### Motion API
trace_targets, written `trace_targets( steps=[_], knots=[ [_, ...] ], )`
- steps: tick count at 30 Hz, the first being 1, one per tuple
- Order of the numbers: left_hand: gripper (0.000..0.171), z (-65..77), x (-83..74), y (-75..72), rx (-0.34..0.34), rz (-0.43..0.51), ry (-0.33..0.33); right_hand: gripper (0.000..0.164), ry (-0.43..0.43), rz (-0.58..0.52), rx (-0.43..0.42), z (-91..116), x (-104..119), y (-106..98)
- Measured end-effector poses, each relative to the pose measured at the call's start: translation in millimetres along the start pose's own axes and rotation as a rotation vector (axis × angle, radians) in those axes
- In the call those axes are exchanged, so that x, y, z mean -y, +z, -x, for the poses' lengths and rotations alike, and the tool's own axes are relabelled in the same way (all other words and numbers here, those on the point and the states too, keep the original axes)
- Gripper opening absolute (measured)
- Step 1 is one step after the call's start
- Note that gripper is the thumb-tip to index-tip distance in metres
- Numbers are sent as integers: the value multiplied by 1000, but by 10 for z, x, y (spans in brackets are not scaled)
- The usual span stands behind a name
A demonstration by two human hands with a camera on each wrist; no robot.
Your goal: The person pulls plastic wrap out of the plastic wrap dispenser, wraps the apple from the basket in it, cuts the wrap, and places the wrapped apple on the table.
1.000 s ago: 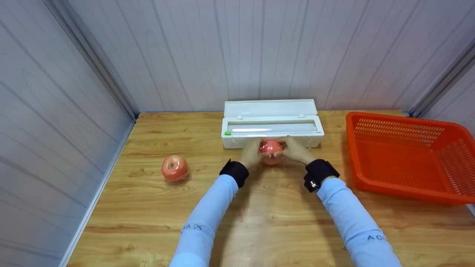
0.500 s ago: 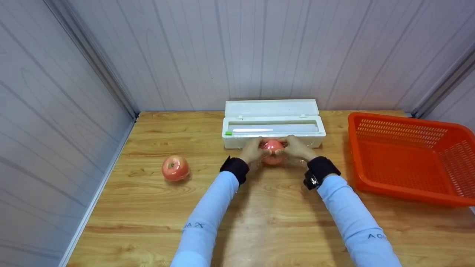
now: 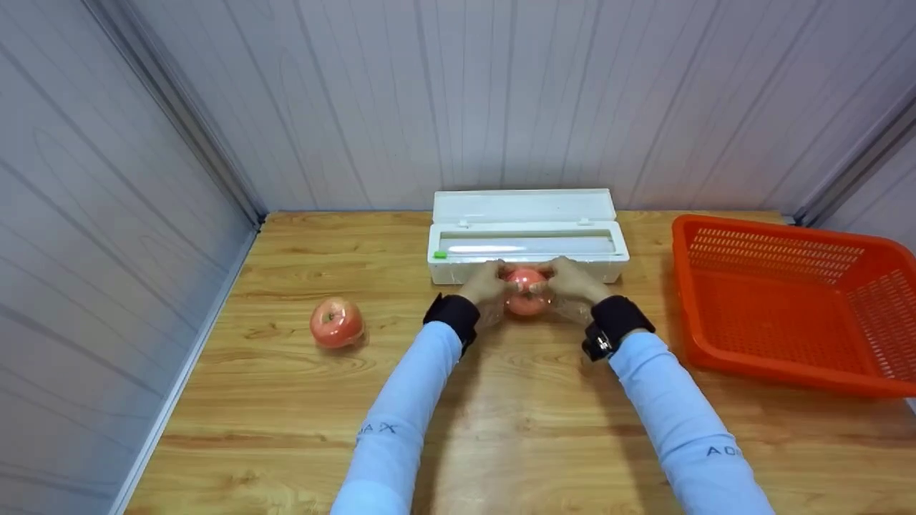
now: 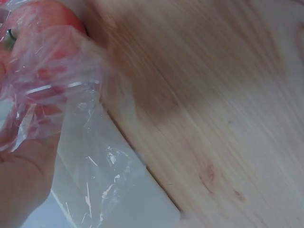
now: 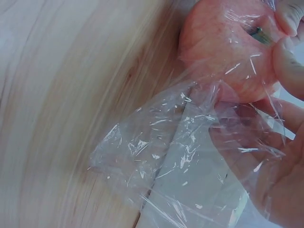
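Both hands hold a red apple point(image 3: 527, 306) at the front of a white cling film box point(image 3: 458, 273). My left hand point(image 3: 489, 282) grips the apple's left side, and my right hand point(image 3: 575, 280) is curled round its right side. In the right wrist view the thumb and a fingertip are close to the apple's stem. Clear cling film point(image 5: 128, 147) covers the apple and hangs loose at that side. More cling film point(image 4: 99, 161) drapes past the left hand's fingers. The box lid stands open at the back, showing a film roll point(image 3: 529, 246) inside.
Another apple point(image 3: 336, 323), wrapped in film, sits on the wooden table point(image 3: 286, 408) to the left. An orange perforated basket point(image 3: 787, 370) stands at the right. Pale panel walls point(image 3: 358, 107) enclose the table at the back and sides.
Both hands stay on the apple at the box front, with small shifts of the fingers and thumbs. Loose film shows more plainly beneath the right hand. The other apple and the basket stay put.
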State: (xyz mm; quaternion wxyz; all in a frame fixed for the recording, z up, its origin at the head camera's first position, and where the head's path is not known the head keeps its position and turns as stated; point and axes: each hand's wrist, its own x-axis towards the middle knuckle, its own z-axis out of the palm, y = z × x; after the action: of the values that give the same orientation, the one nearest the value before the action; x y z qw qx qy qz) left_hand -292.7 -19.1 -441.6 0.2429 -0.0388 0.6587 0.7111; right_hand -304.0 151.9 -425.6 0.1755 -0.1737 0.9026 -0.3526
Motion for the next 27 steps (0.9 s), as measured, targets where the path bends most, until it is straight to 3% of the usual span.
trace_targets(
  steps=[10, 17, 21, 25, 27],
  knots=[
    [38, 1, -10, 26, -8, -2, 34, 40, 108, -42, -107, 52, 29, 20],
    [42, 22, -3, -2, 9, -85, 93, 37, 75, -47, -96, 68, 27, 22],
    [46, 48, 10, -25, 3, -215, 138, 42, 25, 10, -106, 90, 23, 49],
    [43, 48, 37, -58, 2, -416, 220, 44, -5, 24, -109, 107, -11, 98],
    [41, 48, 44, -77, 1, -563, 293, 45, -15, 38, -122, 117, -24, 117]
  ],
)
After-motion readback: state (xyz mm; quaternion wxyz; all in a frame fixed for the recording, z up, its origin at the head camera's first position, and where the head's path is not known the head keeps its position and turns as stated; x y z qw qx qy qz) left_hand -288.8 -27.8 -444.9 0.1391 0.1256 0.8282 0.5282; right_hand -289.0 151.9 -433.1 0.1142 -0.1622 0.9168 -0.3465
